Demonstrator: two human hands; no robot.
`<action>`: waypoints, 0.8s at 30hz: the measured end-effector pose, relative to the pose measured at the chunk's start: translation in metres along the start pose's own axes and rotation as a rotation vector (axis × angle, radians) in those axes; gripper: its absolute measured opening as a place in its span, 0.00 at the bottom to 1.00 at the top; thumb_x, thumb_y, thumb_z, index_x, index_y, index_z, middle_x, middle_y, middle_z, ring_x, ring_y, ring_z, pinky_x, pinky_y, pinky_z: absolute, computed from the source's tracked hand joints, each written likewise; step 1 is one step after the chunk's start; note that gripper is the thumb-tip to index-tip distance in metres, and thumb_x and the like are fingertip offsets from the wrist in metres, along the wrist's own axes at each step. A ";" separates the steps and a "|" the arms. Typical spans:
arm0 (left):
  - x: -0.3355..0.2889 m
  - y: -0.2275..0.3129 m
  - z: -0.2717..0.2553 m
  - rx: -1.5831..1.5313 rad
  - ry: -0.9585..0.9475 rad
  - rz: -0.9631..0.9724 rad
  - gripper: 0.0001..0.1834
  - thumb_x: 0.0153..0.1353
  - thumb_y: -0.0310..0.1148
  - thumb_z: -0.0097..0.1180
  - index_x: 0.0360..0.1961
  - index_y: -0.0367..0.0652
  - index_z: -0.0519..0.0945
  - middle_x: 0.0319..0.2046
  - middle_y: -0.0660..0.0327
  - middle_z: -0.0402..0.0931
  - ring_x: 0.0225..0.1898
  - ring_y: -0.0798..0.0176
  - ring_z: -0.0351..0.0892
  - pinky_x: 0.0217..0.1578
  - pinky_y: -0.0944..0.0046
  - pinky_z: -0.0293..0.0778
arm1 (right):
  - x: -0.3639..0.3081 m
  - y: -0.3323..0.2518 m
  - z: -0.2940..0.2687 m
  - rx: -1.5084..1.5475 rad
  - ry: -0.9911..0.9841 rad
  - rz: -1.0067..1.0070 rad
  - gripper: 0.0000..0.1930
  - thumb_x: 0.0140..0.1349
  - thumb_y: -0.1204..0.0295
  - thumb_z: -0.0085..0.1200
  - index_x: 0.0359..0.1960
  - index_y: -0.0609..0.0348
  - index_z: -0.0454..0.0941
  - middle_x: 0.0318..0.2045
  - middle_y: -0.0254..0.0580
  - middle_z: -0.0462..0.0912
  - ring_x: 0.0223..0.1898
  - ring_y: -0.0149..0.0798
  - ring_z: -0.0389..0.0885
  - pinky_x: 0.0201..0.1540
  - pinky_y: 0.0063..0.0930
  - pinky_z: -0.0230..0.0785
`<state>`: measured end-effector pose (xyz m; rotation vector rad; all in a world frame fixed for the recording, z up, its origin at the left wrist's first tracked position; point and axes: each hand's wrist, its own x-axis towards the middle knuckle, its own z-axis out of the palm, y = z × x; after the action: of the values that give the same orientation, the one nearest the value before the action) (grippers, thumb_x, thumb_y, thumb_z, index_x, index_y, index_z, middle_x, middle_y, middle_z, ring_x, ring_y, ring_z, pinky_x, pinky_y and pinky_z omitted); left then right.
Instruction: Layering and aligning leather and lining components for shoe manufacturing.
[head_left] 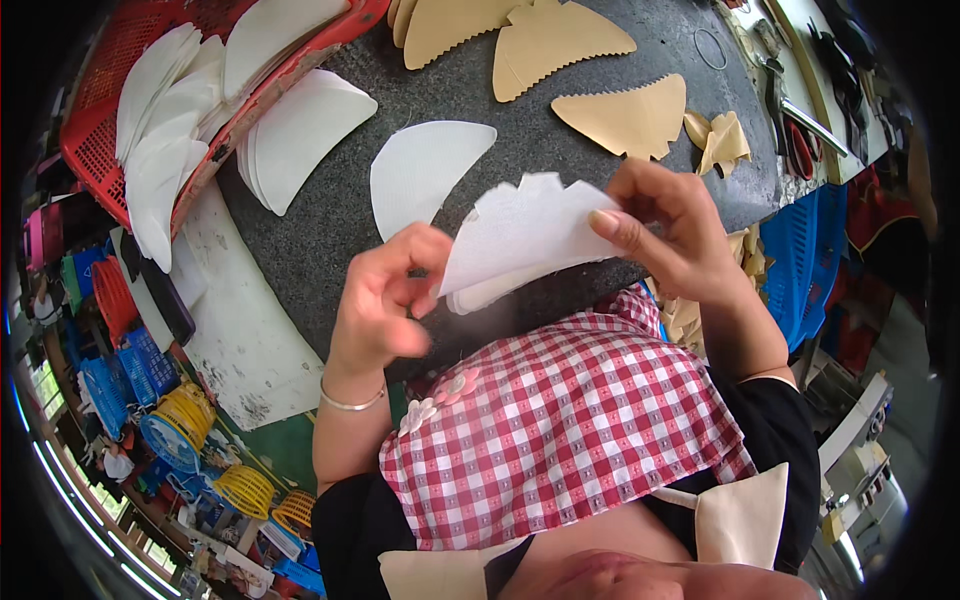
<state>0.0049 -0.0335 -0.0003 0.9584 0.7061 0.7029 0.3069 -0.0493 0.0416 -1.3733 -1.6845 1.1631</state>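
Observation:
A white curved piece of sheet material point(530, 235) with a notched upper edge is gripped at its right end by my right hand point(675, 230), thumb on top. Another white layer point(500, 288) shows beneath it. Beside its left end, my left hand point(385, 290) has curled fingers at the edge, with the thumb spread away; it is slightly blurred. Past my left hand, a single white curved piece point(425, 175) lies flat on the dark worktop point(310, 240). A tan piece with a zigzag edge point(630, 112) lies beyond my right hand.
A red basket point(95, 105) holding white pieces stands at the far left, near a white stack point(305, 135). More tan zigzag pieces point(555, 45) lie at the back. A hammer point(800, 110) is at the far right, above a blue crate point(805, 260). A checked apron point(560, 420) covers my lap.

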 end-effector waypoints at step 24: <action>0.004 -0.006 0.036 1.166 0.246 -0.091 0.17 0.66 0.35 0.66 0.24 0.40 0.75 0.13 0.60 0.75 0.15 0.67 0.79 0.18 0.67 0.70 | 0.008 0.024 0.025 -0.553 -0.154 0.115 0.20 0.65 0.60 0.64 0.25 0.63 0.72 0.17 0.51 0.76 0.20 0.49 0.79 0.25 0.42 0.67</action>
<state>0.0371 -0.0499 0.0074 1.8904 1.4246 0.2759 0.2919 -0.0455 0.0100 -1.7624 -2.1689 0.9143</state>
